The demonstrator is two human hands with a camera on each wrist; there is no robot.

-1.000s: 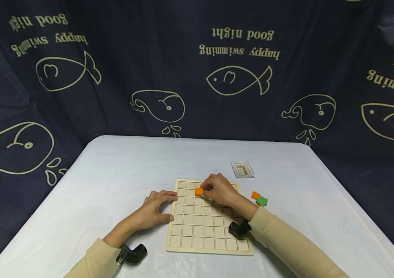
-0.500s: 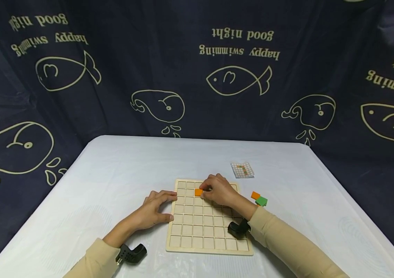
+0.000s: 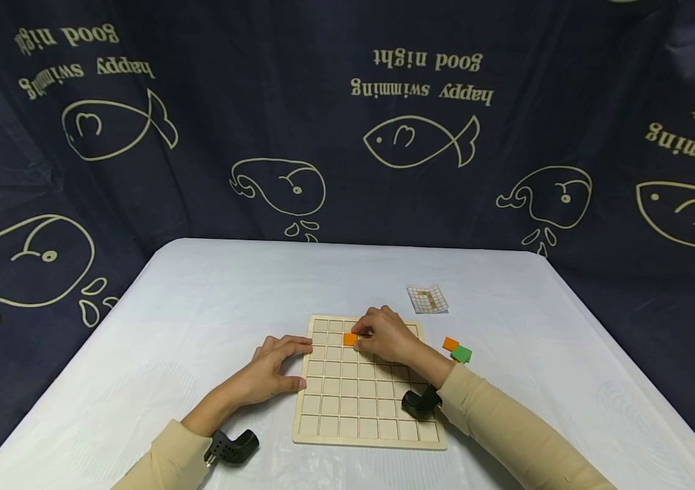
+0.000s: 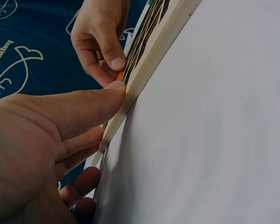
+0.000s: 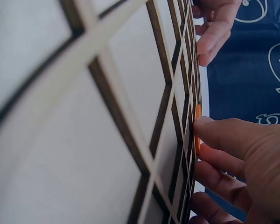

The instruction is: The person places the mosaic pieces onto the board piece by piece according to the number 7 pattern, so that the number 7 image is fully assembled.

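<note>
A square orange tile (image 3: 350, 339) sits at one cell in the upper part of the wooden grid board (image 3: 349, 388). My right hand (image 3: 386, 335) pinches this tile at its right side between thumb and fingers. In the right wrist view the thumb touches the orange tile (image 5: 198, 112), seen nearly edge-on. Whether it lies fully down in the cell I cannot tell. Along the board's left edge rests my left hand (image 3: 270, 371), fingers extended and thumb apart. The left wrist view has its thumb against the wooden rim (image 4: 144, 70).
Right of the board lie a loose orange tile (image 3: 450, 344) and a green tile (image 3: 461, 354), with a bit of orange under the green. Behind the board is a small card (image 3: 428, 299) printed with a coloured grid. A dark printed curtain (image 3: 200, 204) hangs behind the white table (image 3: 249, 286).
</note>
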